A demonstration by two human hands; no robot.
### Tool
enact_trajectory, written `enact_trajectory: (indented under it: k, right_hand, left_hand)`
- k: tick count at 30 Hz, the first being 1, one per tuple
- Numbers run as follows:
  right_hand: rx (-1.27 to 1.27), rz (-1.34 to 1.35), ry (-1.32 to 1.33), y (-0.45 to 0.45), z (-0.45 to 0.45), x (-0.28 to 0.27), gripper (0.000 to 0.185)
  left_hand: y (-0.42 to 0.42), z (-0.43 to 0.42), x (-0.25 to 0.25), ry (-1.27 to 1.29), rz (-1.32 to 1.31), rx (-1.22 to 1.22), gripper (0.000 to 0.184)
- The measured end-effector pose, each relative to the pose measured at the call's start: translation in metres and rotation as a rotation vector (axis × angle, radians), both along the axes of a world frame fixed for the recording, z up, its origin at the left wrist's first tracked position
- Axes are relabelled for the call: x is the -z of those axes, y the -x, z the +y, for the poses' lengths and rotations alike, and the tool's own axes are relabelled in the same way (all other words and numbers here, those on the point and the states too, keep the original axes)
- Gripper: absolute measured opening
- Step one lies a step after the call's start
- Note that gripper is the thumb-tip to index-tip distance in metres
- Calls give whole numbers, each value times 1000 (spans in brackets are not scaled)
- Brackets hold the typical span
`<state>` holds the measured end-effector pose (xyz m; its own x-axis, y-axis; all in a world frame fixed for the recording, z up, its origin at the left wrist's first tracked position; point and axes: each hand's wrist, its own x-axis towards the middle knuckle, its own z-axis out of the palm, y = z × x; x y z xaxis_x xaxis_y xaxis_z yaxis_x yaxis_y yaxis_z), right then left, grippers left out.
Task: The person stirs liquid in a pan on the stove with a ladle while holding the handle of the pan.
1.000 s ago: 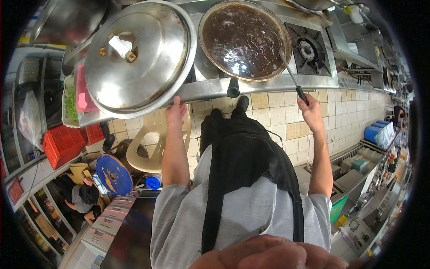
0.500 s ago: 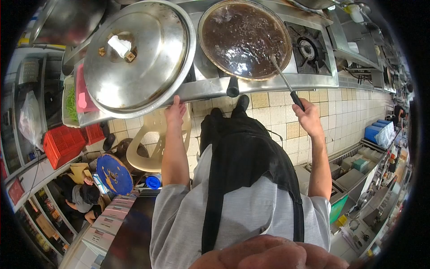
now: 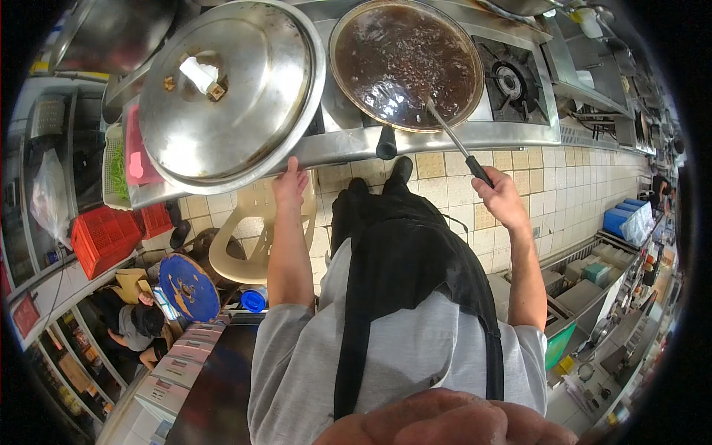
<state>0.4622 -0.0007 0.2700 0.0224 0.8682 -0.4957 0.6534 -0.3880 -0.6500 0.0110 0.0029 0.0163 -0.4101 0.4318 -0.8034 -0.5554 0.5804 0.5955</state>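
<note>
On one shiny steel stove [image 3: 519, 134], one round pan [image 3: 439, 129] holds brown liquid [image 3: 393, 59] — the right hand [image 3: 502, 199] grips one black-handled metal tool [image 3: 451, 136] dipped inside; the left hand [image 3: 290, 183], fingers open, is near one round silver lid [image 3: 248, 96].

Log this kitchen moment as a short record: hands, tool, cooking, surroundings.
Right hand: holds a long-handled utensil by its black grip
Utensil tip: in the dark liquid; its shape is hidden
Pan: wide, on the stove, black handle toward the person
Left hand: near the stove's front edge; contact unclear
Left of pan: large metal lid
Right of pan: gas burner
Behind left hand: beige chair, red crate
</note>
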Motion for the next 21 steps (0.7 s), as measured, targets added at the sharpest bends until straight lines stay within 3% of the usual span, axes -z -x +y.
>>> enact_trajectory:
  k: [11,14,17,21]
  right_hand:
    - [137,271,166,12,-3,-11,26]
    - [168,362,178,15,-4,-9,26]
    - [186,417,186,17,-5,-6,25]
    - [187,444,184,20,-2,-4,24]
  left_hand:
    - [1,-2,1,-34,2,8,53]
    - [4,-3,9,-47,-2,19,64]
    - [2,-1,5,-24,2,2,54]
    - [2,0,4,-8,6,-1,55]
